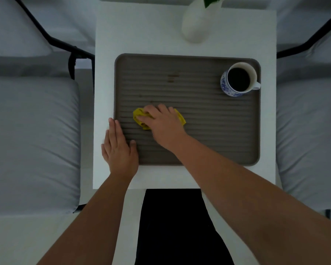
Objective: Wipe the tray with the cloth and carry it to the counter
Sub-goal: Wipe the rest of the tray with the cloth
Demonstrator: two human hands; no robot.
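Observation:
A grey ribbed tray (199, 119) lies on a small white table (141, 35). My right hand (164, 125) presses a crumpled yellow cloth (140, 118) onto the tray's near-left part; most of the cloth is under the palm. My left hand (118, 148) lies flat on the tray's near-left corner and rim, fingers together, thumb on the ribs. A brownish stain (172, 77) shows near the tray's far middle. A blue-and-white cup (239, 79) of dark coffee stands in the tray's far-right corner.
A white vase (197, 23) with green leaves stands on the table beyond the tray. Grey cushioned seats with black frames flank the table: one on the left (31, 131), one on the right (309, 121). My dark-clothed legs (176, 226) are below the table's near edge.

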